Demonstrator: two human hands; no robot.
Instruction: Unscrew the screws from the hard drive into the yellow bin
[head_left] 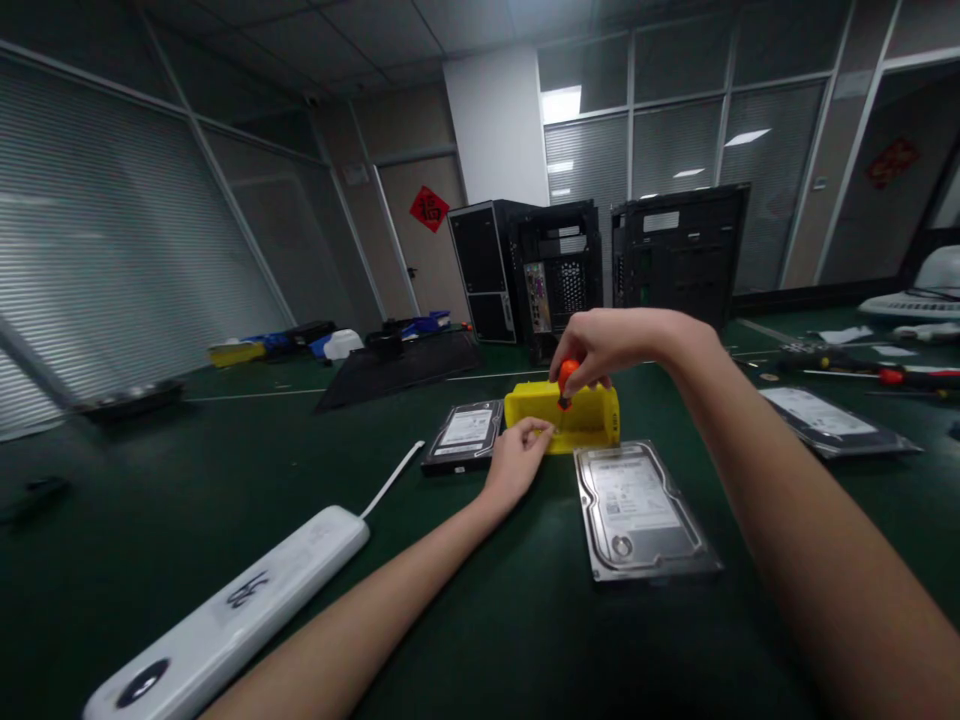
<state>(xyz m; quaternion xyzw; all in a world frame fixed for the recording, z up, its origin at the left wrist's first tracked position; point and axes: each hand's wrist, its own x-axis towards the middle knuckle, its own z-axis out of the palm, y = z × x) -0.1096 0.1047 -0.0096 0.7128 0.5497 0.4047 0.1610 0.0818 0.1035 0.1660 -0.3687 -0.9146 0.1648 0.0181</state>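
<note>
My right hand (589, 350) is closed around the orange handle of a screwdriver (568, 372), held tip down over a yellow plastic bin (600, 415). The shaft points into the bin's open front. At the bin's front left, my left hand (523, 450) has its thumb and fingers pinched close to the screwdriver tip; what they hold, if anything, is too small to make out. A hard drive (637, 505) lies label up in front of the bin. Another hard drive (463, 432) sits just left of it, beside my left hand.
A white oblong device marked 39 (247, 600) lies at the left front. Black computer cases (559, 270) stand behind the bin. To the right are a third hard drive (825, 415) and several tools (892, 376). A black mat (397, 372) lies at the back left.
</note>
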